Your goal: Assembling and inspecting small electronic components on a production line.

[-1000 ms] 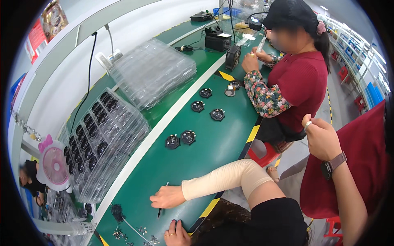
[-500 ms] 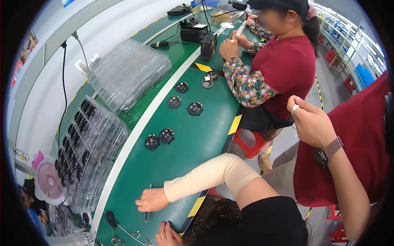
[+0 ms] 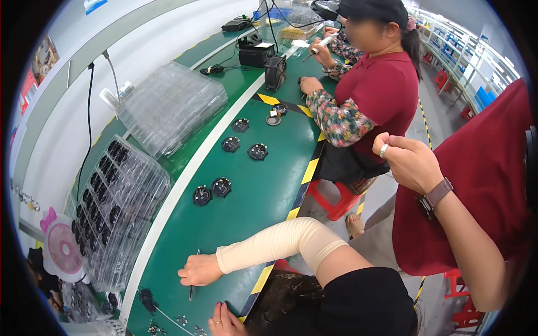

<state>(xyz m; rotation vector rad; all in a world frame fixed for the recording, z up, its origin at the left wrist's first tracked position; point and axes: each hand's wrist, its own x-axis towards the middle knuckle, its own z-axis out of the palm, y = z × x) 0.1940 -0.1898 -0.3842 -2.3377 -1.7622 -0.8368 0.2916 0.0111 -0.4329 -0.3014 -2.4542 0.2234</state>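
Note:
My left hand (image 3: 413,163) is raised at the right, away from the bench, with its fingers curled together. A ring sits on one finger and a watch (image 3: 435,200) with a brown strap is round the wrist. Whether anything lies inside the curled fingers cannot be seen. Behind the forearm hangs a maroon shirt (image 3: 471,179). My right hand is not in view. Nearest below, a co-worker's arm in a cream sleeve (image 3: 274,245) reaches over the green bench (image 3: 246,201); that co-worker's hand (image 3: 200,270) holds a thin dark pen-like tool (image 3: 191,292).
Several round black parts (image 3: 221,187) lie on the bench, with small loose pieces (image 3: 147,299) nearer. Clear trays (image 3: 174,106) are stacked at the left beside a pink fan (image 3: 63,246). Another co-worker in maroon holds a white tool (image 3: 325,42). A red stool (image 3: 335,200) stands by the bench.
The view has shifted slightly. My left hand stays raised and curled, a little lower and farther left in the picture. The far co-worker's hands have moved apart, one lifting the white tool.

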